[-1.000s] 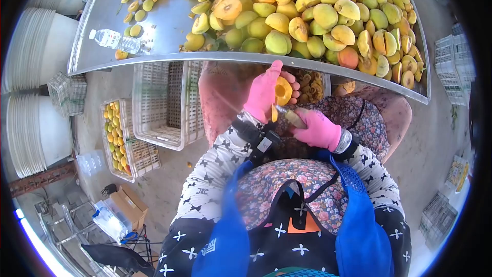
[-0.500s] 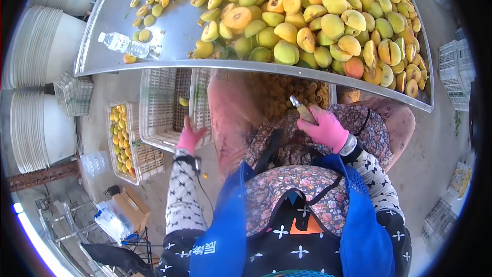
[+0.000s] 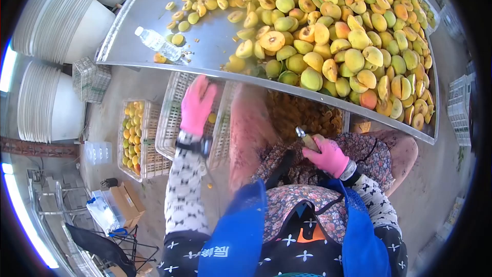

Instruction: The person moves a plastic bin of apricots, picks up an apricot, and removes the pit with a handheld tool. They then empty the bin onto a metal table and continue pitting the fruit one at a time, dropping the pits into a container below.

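Note:
My left hand (image 3: 197,105), in a pink glove, is over the far end of a white plastic crate (image 3: 171,107), just below the front edge of the metal table (image 3: 136,54). Its fingers are stretched out and nothing shows in them. My right hand (image 3: 328,156), also gloved in pink, is closed around the wooden handle of a small tool (image 3: 307,140) with a short shiny metal tip. It rests above my flowered apron (image 3: 359,151). On the table lies a big heap of yellow-green peaches (image 3: 353,59), many cut in half. Orange-brown scraps (image 3: 307,115) fill a container between my knees.
A water bottle (image 3: 159,43) lies on the table's left part. A crate full of yellow fruit (image 3: 133,136) stands on the floor at left. Stacked white tubs (image 3: 51,102), a cardboard box (image 3: 128,202) and a folding chair (image 3: 102,251) are further left.
My left hand has moved up from the crate's near part toward the table edge. The view has shifted and tilted. My right hand still holds the tool in much the same place.

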`<action>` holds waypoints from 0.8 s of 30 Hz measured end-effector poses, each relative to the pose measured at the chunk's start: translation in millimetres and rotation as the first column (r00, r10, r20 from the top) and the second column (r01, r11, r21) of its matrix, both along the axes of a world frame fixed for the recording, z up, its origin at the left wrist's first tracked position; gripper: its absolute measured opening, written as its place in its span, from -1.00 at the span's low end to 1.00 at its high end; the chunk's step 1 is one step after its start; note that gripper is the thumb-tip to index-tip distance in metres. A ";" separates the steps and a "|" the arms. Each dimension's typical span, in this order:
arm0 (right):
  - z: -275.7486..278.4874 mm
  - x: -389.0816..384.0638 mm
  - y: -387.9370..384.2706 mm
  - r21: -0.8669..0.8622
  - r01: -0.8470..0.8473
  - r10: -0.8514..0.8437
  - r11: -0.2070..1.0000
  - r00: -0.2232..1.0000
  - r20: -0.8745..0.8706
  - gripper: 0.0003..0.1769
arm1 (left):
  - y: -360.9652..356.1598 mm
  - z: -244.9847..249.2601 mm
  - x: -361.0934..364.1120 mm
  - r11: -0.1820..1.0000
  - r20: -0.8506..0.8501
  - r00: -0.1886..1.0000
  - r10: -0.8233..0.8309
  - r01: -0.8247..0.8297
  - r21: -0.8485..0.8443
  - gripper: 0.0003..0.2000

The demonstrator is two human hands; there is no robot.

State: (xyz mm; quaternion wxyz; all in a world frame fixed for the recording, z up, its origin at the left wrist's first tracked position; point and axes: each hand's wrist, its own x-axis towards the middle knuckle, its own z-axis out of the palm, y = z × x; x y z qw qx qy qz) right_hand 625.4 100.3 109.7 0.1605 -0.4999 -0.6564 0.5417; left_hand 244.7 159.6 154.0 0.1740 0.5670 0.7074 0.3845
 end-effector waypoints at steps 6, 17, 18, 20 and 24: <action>4.0 3.2 -9.6 -0.019 -0.044 0.046 0.999 0.995 0.091 -0.59 | 131.3 7.8 44.2 0.859 -0.412 0.870 -0.269 0.024 -0.511 -0.32; 12.2 11.3 -5.1 0.062 0.021 -0.019 0.998 0.999 -0.031 -0.66 | 92.7 -28.7 23.6 0.991 -0.047 0.993 -0.108 0.104 -0.080 -0.40; 14.3 7.6 -3.0 0.036 0.010 -0.009 0.999 1.000 -0.028 -0.65 | 100.1 -25.4 32.2 0.995 -0.158 0.985 -0.074 0.063 -0.078 -0.38; 14.8 2.8 -1.3 0.026 -0.004 0.004 1.000 1.000 -0.018 -0.64 | 106.1 -4.4 51.4 0.967 -0.283 0.951 -0.125 0.053 -0.249 -0.31; 1.9 -0.3 -6.0 0.046 -0.043 0.041 0.998 0.998 0.041 -0.62 | 129.8 -2.6 88.7 0.897 -0.401 0.873 -0.278 0.086 -0.434 -0.21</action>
